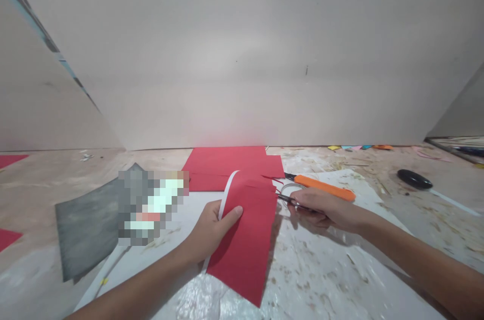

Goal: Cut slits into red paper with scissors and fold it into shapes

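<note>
My left hand grips a folded sheet of red paper, thumb on its front face. The sheet's white back shows along the curled left edge, and narrow cuts run in from its upper right side. In my right hand is a slim dark metal tool, its tip at that cut edge. The fingers hide much of the tool, so I cannot tell its exact kind. Beside them a thin grey ring lies near an orange-handled cutter. More red paper lies flat behind the held sheet.
A tall white board stands across the back. To the left are a dark grey sheet and a blurred-out bright object. A black oval object lies at right. Coloured scraps sit by the board's foot.
</note>
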`<action>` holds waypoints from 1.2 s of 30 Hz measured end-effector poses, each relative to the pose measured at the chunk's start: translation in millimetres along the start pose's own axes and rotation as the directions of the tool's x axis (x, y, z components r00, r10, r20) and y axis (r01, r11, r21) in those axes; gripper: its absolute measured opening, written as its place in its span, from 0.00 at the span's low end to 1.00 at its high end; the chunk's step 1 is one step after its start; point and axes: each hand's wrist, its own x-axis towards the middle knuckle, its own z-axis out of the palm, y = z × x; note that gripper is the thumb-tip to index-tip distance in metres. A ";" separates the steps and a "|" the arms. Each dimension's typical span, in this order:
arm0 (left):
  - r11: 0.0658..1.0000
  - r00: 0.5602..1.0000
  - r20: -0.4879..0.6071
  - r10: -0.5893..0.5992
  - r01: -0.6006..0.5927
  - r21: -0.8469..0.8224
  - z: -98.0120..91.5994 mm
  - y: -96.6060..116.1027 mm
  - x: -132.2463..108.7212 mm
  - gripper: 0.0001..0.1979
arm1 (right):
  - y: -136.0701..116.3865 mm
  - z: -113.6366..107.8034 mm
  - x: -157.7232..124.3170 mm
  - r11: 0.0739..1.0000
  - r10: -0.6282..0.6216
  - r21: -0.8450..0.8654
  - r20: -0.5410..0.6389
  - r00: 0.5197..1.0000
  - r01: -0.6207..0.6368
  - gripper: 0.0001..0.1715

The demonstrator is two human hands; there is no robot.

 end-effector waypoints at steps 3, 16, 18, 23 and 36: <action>1.000 1.000 -0.009 -0.003 0.003 -0.005 0.3 -0.7 -0.8 0.19 | 0.9 6.0 1.3 1.000 -0.014 0.002 -0.024 1.000 0.014 0.24; 0.999 0.999 0.025 -0.031 0.032 -0.038 2.3 -0.4 -2.5 0.21 | 2.5 31.2 6.3 0.982 -0.102 -0.174 -0.167 0.981 0.073 0.26; 0.999 0.999 0.029 -0.031 0.032 -0.037 2.2 -0.3 -2.8 0.21 | 2.7 30.8 6.3 0.979 -0.107 -0.191 -0.173 0.979 0.073 0.26; 0.999 1.000 0.004 -0.025 0.025 -0.041 2.3 -1.2 -2.6 0.22 | -1.4 31.9 5.1 0.966 -0.119 -0.250 -0.191 0.974 0.069 0.24; 0.999 0.999 0.034 -0.037 0.038 -0.038 4.1 4.9 -4.7 0.23 | -5.9 33.7 3.3 0.946 -0.144 -0.316 -0.206 0.968 0.073 0.22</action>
